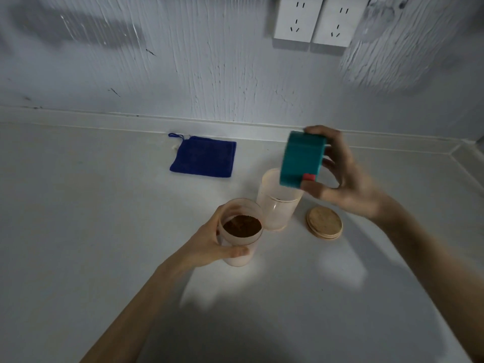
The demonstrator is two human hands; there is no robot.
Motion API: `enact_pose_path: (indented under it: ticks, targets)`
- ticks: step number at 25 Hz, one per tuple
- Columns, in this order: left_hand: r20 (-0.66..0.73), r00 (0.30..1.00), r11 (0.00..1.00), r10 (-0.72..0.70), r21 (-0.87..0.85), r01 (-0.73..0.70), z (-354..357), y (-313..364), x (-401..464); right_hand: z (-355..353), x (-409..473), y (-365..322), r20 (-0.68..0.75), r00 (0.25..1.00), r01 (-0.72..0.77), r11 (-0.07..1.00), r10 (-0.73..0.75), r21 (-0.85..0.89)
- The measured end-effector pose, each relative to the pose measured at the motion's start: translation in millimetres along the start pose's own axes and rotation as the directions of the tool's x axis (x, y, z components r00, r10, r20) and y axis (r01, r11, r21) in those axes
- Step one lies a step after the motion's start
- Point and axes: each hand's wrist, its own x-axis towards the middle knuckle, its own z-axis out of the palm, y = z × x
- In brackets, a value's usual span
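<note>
A cup of brown powder (241, 229) is gripped by the left hand (209, 244); a teal box (301, 159), seemingly tilted over a frosted jar (277, 205), is clasped by the right hand (345, 179)

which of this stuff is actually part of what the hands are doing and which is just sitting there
In the job:
left hand, gripping the cup of brown powder
right hand, holding the teal block tilted over the frosted jar
wooden lid beside the jar, probably its own

Just lying about:
blue cloth
wall sockets
</note>
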Motion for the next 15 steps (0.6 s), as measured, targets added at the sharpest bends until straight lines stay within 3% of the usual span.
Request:
enact_pose_path:
  ticks: [2,5,7,10,15]
  targets:
    - [-0.021,1.000,1.000,0.015,0.006,-0.015,2.6,-1.4,-0.5,8.9,-24.0,18.6,-0.179,0.983,-0.025,0.998,0.036,0.061]
    - [-0.014,1.000,1.000,0.007,-0.021,-0.008,3.5,-2.8,-0.6,34.8,-67.4,42.6,-0.396,0.877,-0.210,0.958,0.273,0.196]
    - [-0.032,0.999,0.999,0.003,-0.040,-0.004,5.7,-0.1,-2.8,53.6,-93.9,55.4,-0.422,0.796,-0.342,0.897,0.435,0.280]
    - [-0.074,0.997,0.999,0.030,-0.039,-0.033,9.0,-2.1,-3.4,73.1,-118.4,65.9,-0.390,0.728,-0.523,0.825,0.564,0.216]
    - [-0.087,0.995,0.999,0.046,-0.006,-0.047,11.0,-7.9,-4.8,87.9,-139.5,77.8,-0.397,0.702,-0.620,0.782,0.592,0.069]
